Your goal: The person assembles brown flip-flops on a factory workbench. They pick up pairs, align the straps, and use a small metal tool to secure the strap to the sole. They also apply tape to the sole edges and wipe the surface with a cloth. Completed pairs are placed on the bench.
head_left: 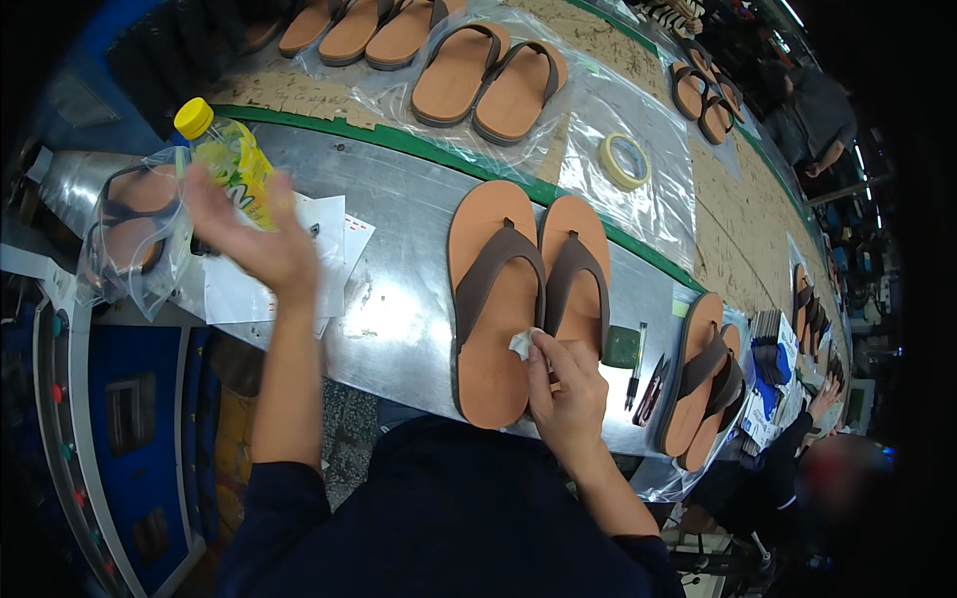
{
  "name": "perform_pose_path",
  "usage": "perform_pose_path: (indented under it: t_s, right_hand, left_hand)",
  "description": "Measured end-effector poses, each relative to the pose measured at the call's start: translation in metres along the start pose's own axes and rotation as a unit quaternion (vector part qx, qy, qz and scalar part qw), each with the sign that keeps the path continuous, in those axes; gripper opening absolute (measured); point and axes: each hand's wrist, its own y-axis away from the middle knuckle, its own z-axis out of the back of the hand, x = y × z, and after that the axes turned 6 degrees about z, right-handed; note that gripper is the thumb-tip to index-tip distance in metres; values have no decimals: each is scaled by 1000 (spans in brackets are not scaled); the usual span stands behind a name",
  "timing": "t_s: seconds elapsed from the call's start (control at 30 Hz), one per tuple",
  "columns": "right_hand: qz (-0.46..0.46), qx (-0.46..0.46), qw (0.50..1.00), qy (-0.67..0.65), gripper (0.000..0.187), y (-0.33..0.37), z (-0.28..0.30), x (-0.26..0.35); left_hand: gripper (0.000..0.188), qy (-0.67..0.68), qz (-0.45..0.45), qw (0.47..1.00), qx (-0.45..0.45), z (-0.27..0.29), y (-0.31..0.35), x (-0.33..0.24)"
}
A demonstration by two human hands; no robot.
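A pair of tan flip-flops with brown straps lies side by side on the metal bench: the left flip-flop [485, 374] and the right flip-flop [573, 221]. Between thumb and fingers, my right hand [570, 399] pinches a small white scrap of cloth or tissue [520, 344] over the left flip-flop's footbed; whether the scrap touches it I cannot tell. My left hand [264, 244] is raised and slightly blurred, its fingers spread with nothing in them. Just behind it stands a yellow-capped bottle [239, 159], partly hidden by the fingers. White papers [334, 224] lie beneath that hand.
Bagged sandals [140, 239] sit at the bench's left end. Right of the pair are a dark green block [621, 347], a pen [635, 374] and another pair of flip-flops [693, 389]. Beyond the green edge lie a tape roll [625, 161] and more sandals [459, 75]. Other people work at right.
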Motion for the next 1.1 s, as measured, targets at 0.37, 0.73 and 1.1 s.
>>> perform_pose_path:
  t_s: [0.37, 0.73, 1.1]
  right_hand:
    - [1, 236, 886, 398, 33, -48, -47, 17]
    - [-53, 335, 867, 364, 21, -73, -55, 26]
    - [-62, 302, 890, 337, 21, -65, -49, 29]
  left_hand:
    - [27, 58, -43, 784, 617, -108, 97, 22]
    - [29, 25, 13, 766, 643, -102, 89, 19]
    - [33, 16, 1, 776, 630, -105, 95, 22]
